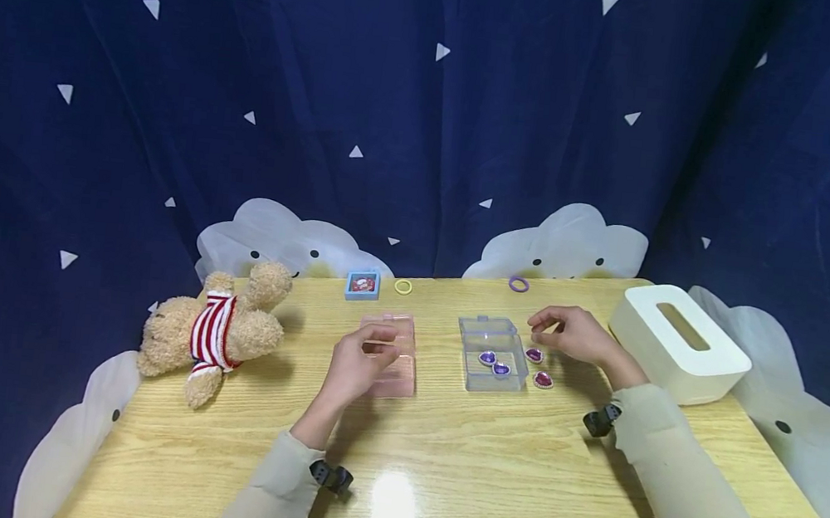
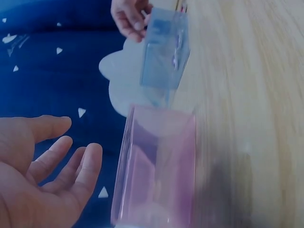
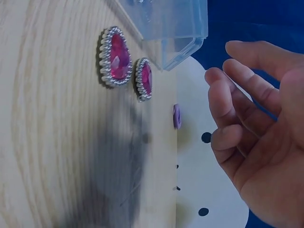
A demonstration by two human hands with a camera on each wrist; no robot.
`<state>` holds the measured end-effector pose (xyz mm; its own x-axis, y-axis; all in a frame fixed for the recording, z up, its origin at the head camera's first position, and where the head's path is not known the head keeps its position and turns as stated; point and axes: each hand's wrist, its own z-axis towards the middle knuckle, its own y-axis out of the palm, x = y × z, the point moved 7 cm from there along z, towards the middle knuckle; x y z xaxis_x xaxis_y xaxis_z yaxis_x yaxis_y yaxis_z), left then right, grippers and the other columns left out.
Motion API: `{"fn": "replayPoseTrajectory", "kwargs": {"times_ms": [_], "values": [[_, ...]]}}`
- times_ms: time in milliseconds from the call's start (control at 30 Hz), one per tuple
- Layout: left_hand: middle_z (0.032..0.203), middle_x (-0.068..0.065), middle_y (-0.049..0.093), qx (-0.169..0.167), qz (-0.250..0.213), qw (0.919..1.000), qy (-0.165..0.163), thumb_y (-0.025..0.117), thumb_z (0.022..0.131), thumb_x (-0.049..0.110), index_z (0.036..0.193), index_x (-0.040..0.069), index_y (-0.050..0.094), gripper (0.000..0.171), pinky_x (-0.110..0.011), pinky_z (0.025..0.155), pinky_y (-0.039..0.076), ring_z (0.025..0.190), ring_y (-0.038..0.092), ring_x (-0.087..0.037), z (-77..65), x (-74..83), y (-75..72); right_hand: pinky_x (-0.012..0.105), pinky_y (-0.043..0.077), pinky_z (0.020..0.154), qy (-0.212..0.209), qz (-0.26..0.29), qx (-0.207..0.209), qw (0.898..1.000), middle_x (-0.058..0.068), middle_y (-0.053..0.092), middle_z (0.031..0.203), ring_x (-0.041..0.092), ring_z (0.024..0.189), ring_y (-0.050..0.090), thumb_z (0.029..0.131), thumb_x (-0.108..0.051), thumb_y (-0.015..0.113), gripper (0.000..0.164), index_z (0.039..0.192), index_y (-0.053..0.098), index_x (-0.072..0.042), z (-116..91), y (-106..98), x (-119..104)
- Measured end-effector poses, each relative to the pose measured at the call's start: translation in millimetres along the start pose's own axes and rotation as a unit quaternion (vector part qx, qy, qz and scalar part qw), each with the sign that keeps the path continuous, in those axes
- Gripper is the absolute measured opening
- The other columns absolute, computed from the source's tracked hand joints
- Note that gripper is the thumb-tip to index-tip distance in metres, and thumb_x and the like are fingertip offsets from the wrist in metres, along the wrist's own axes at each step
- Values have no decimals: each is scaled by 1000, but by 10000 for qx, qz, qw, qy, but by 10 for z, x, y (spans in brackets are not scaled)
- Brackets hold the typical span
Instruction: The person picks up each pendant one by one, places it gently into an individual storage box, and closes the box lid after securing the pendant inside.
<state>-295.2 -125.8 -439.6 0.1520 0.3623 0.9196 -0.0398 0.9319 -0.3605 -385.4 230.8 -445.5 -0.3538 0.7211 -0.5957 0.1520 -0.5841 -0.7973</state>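
My left hand (image 1: 358, 364) hovers over an open pink plastic box (image 1: 396, 378), fingers loosely bent and nothing between them. In the left wrist view the pink box (image 2: 161, 166) stands beside the fingers. To its right is an open clear bluish box (image 1: 495, 381) with two purple gems (image 1: 487, 358) in silvery beaded rims inside. My right hand (image 1: 574, 334) is raised by that box's right side, fingers relaxed and holding nothing. Two pinkish-red gems with beaded rims lie on the table just outside the box, a nearer one (image 3: 117, 58) and a farther one (image 3: 145, 80).
A teddy bear (image 1: 212, 339) in a striped shirt lies at the left. Along the back edge are a small blue box (image 1: 362, 286), a yellow ring (image 1: 403, 286) and a purple ring (image 1: 518, 284). A white tissue box (image 1: 677, 343) stands at the right; a blue curtain hangs behind.
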Motion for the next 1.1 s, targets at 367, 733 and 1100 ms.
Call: {"fn": "replayPoseTrajectory", "kwargs": {"times_ms": [367, 733, 1100], "values": [[125, -18, 68, 185, -135, 9989, -410, 73, 90, 10, 118, 9, 71, 28, -29, 78, 60, 109, 68, -32, -80, -188, -338, 28, 49, 75, 185, 79, -32, 9998, 4, 74, 98, 15, 84, 61, 87, -18, 74, 29, 113, 72, -5, -6, 69, 175], [126, -16, 67, 152, 91, 9976, -667, 75, 88, 7, 125, 6, 67, 38, -26, 77, 56, 108, 65, -29, -98, -443, -421, 28, 49, 72, 296, 38, -203, 9993, 6, 73, 100, 14, 84, 61, 88, -16, 73, 26, 112, 72, -6, -30, 159, 274], [131, -19, 58, -368, 86, 9952, -903, 73, 88, 5, 133, 6, 63, 46, -30, 78, 56, 109, 63, -30, -156, -553, -362, 40, 53, 87, 544, 48, -463, 9974, 7, 74, 105, 24, 98, 66, 85, -22, 78, 29, 111, 72, -10, -47, 321, 430]]}}
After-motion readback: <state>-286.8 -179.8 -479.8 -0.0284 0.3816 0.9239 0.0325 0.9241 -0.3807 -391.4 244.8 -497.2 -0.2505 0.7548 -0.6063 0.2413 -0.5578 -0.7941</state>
